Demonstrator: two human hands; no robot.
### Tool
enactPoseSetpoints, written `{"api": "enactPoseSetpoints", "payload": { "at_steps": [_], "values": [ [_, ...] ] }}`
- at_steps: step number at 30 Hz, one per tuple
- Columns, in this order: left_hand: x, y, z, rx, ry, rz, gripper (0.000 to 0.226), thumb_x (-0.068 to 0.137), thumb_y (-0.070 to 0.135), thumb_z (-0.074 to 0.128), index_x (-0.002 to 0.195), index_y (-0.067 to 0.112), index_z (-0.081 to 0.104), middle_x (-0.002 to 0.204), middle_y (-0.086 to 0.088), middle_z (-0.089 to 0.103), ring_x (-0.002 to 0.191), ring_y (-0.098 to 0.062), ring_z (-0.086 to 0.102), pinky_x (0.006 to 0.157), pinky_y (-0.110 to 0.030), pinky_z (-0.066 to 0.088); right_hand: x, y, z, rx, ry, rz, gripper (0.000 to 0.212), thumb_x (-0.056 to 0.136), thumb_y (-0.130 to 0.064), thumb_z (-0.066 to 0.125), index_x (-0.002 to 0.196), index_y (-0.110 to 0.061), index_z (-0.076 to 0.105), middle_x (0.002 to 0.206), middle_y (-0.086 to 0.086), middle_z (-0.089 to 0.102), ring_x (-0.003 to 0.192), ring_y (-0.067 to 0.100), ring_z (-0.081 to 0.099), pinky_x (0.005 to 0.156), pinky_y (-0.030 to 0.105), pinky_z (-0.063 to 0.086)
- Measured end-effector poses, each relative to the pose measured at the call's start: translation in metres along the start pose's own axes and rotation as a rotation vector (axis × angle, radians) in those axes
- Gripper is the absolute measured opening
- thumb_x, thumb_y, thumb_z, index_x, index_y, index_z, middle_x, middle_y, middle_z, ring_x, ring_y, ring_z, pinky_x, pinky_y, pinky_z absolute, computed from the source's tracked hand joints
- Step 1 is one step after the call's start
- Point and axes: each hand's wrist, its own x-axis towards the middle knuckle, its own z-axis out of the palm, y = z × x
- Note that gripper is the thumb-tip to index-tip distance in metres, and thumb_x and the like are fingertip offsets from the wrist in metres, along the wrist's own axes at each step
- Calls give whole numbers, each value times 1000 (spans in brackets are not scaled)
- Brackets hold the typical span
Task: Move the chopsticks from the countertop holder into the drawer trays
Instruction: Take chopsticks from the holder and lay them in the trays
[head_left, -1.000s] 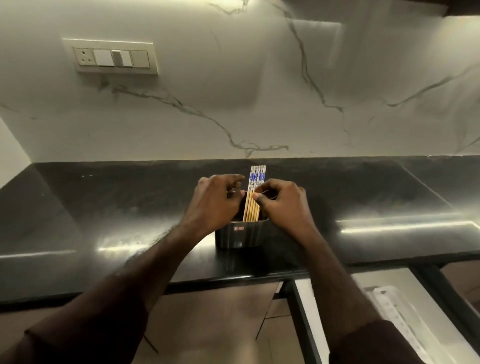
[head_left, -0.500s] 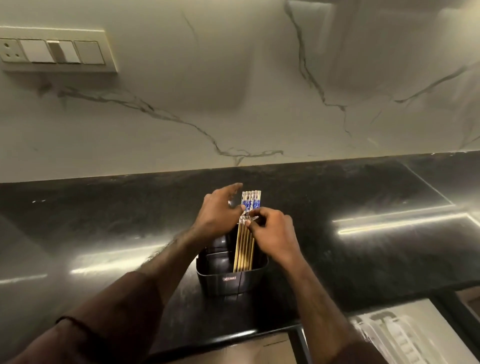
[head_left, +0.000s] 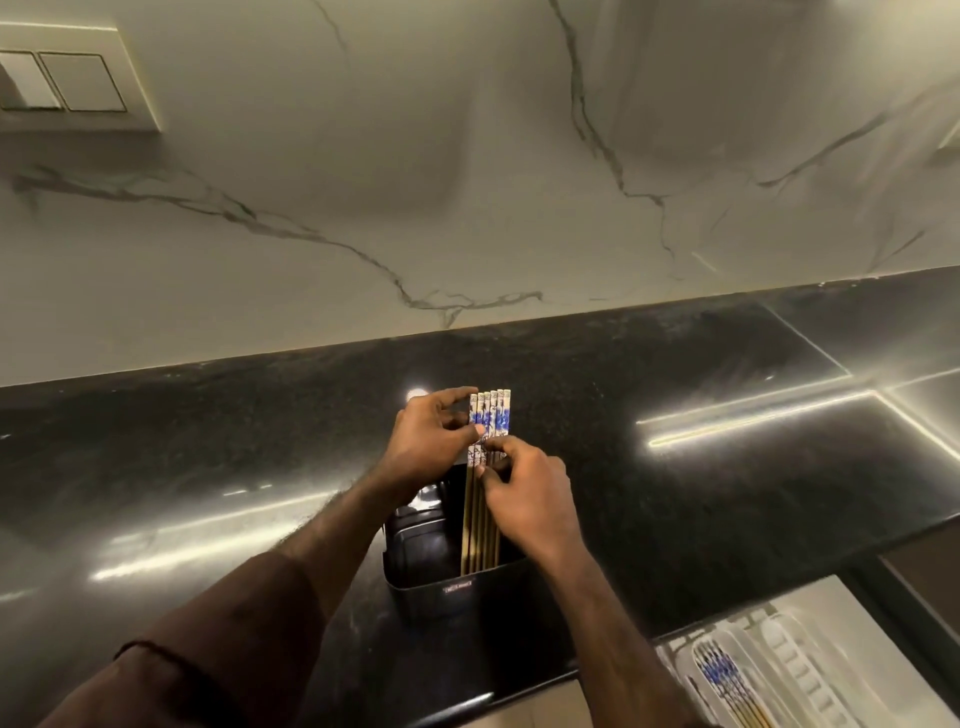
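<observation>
Several wooden chopsticks (head_left: 489, 415) with blue-and-white patterned tops stand in a row in the right part of a dark rectangular holder (head_left: 457, 590) on the black countertop. My left hand (head_left: 431, 436) pinches the top of the leftmost chopsticks. My right hand (head_left: 524, 493) grips the row lower down, from the right side, just above the holder's rim. At the lower right, an open drawer holds white trays (head_left: 810, 670); several matching chopsticks (head_left: 727, 688) lie in one tray.
The black countertop (head_left: 208, 467) runs wide on both sides of the holder, with bright light strips reflected on it. A marble wall (head_left: 467, 182) rises behind, with a switch plate (head_left: 67, 83) at the upper left. The counter's front edge lies just below the holder.
The view has tilted down and shifted right, showing more of the open drawer. Both hands stay on the chopsticks; my left fingers have closed onto the tops.
</observation>
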Motion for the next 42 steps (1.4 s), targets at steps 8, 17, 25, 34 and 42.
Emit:
{"api": "enactPoseSetpoints", "payload": {
  "at_steps": [8,17,25,34,42],
  "values": [
    [-2,1,-1,-54,3,57,43,81,0,73,122,10,63,94,-1,75,85,-9,73,74,-21,58,5,-4,7,-46,35,39,38,92,-26,61,131,-27,58,101,-3,72,90,11,67,83,30,56],
    [-14,10,-12,-170,45,104,59,82,-4,69,132,25,54,91,-11,76,87,-16,74,73,-17,55,8,-9,6,-27,-9,-13,29,91,-29,66,119,-22,65,96,-7,69,79,3,64,74,22,54],
    [-21,63,-41,-134,102,245,51,81,-3,69,127,17,59,88,-17,74,88,-18,74,84,-32,59,5,-26,-9,115,-15,-151,23,91,-26,67,113,-20,68,98,-7,70,87,4,66,82,22,54],
    [-59,130,-78,-144,225,354,52,75,-5,73,121,17,62,87,-8,76,80,-21,75,70,-27,60,-18,-43,-25,334,-159,-319,26,88,-19,70,114,-21,67,96,-5,72,88,3,69,81,25,59],
    [-119,164,-79,-194,228,417,51,72,-9,74,117,15,66,87,-15,75,78,-28,75,69,-35,61,-86,-46,-56,362,-170,-345,25,88,-16,70,113,-20,67,96,-3,72,87,6,71,82,30,60]
  ]
}}
